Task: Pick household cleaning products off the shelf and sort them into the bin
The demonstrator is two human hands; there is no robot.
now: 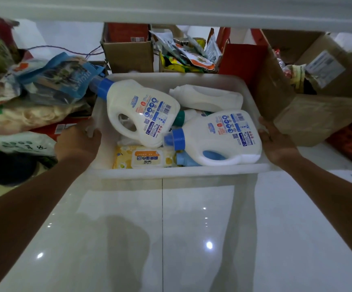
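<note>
Two blue-capped jugs (141,114), wipes pack (147,159), in bin (179,172)

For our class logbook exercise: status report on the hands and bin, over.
Left hand and right hand hold bin by its sides. Bottles and wipes inside. Bags left, cardboard box right, close alongside.

Bare forearms (34,197) run to a bare left hand (78,142) and right hand (276,144)
</note>
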